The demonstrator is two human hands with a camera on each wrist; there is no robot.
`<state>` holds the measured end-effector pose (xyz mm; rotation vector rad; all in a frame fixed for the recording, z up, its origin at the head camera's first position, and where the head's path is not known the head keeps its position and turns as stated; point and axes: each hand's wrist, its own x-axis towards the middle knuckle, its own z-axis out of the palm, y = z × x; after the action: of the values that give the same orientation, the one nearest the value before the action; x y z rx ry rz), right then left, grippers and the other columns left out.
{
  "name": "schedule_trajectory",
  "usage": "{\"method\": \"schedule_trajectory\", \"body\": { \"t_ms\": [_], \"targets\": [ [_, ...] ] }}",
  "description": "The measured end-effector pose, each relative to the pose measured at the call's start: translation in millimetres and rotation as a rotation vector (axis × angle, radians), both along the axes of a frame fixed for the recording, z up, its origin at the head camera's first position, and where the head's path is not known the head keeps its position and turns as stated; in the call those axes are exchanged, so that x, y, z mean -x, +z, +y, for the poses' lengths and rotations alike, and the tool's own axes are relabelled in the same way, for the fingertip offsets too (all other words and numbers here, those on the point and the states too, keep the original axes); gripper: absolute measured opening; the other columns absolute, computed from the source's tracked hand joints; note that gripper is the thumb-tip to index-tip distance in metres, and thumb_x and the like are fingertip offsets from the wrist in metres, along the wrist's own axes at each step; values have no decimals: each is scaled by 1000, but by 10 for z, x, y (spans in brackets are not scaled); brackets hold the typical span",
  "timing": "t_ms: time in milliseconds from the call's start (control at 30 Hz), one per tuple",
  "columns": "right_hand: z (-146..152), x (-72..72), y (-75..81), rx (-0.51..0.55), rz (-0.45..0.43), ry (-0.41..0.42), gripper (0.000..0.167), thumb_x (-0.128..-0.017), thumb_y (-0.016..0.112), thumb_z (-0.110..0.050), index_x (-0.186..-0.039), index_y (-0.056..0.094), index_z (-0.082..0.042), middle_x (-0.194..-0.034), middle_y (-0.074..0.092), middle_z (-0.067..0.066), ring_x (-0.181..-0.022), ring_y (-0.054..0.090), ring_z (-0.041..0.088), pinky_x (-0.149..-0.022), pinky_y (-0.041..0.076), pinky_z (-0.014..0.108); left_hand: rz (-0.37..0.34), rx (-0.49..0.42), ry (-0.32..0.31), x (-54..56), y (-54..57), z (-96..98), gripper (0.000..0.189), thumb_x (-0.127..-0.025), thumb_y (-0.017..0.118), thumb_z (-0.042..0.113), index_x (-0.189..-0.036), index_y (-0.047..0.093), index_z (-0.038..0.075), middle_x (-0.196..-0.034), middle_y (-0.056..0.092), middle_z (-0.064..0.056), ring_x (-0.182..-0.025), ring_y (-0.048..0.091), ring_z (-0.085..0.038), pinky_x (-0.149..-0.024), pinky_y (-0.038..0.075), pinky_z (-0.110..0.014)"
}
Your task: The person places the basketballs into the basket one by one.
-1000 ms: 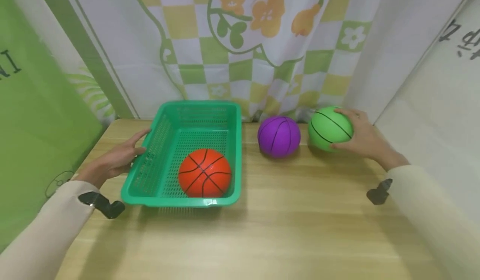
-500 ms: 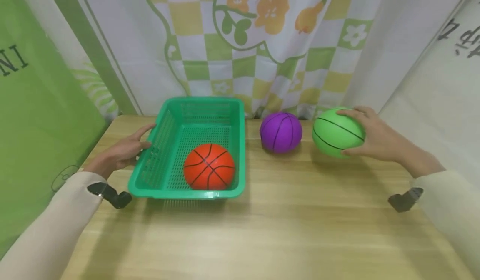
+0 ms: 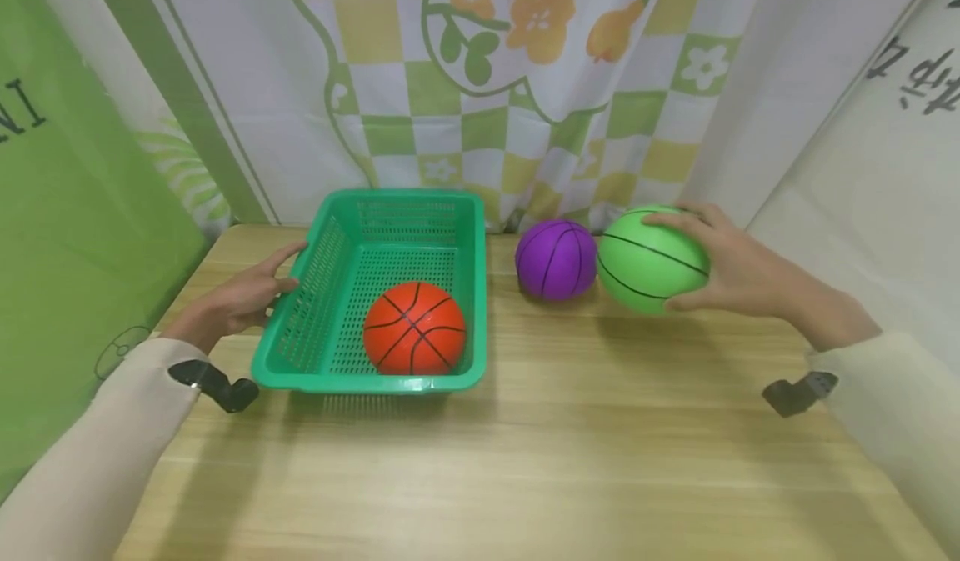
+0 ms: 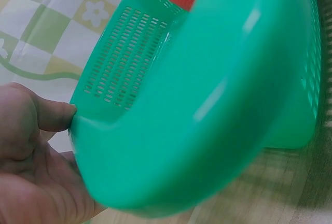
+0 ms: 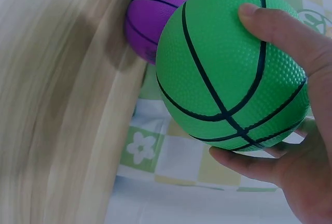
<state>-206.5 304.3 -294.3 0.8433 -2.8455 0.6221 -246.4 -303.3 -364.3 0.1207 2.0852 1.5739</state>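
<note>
My right hand [image 3: 738, 265] grips a green ball [image 3: 651, 262] with black seams, thumb on one side and fingers on the other. In the right wrist view the green ball [image 5: 228, 68] is close, its pebbled surface partly hidden by the hand. Right beside it on the table is a smaller-looking purple ball [image 3: 557, 259]. My left hand [image 3: 243, 298] holds the left rim of a green plastic basket [image 3: 482, 294]; the left wrist view has the thumb on the rim [image 4: 93, 123] and the fingers partly hidden behind it. An orange-red ball [image 3: 415, 329] lies inside the basket, toward its near right corner.
The wooden table [image 3: 570, 461] reaches back to a checked curtain [image 3: 487, 132] just behind the basket and balls. Green cloth [image 3: 67, 211] hangs at the left and a white panel [image 3: 862, 177] stands at the right.
The green ball first shifted right and toward me in the right hand, then moved left, up close to the purple ball. The left hand stays on the basket rim.
</note>
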Motion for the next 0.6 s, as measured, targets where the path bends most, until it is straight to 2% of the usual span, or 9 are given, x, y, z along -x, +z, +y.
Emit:
{"method": "schedule_trajectory", "body": {
  "t_ms": [367,600],
  "targets": [
    [-207,76,102,30,57,42,104,-58,98,-18,-148,47,-17,-152,27,25,-124,40,56,-86,41,78,-10,-13,12,-2,-9,-11,69,-109,29,8,-160,-12,30,-138,33,-36,-103,62,-35,-83,54,-56],
    [-395,141,135,46,58,57,104,-59,98,-24,-149,47,-21,-155,27,23,-130,36,53,-87,40,77,-8,-17,10,-7,-17,-19,69,-109,29,10,-160,-11,31,-138,34,-37,-104,62,-35,-83,54,-56]
  ]
}}
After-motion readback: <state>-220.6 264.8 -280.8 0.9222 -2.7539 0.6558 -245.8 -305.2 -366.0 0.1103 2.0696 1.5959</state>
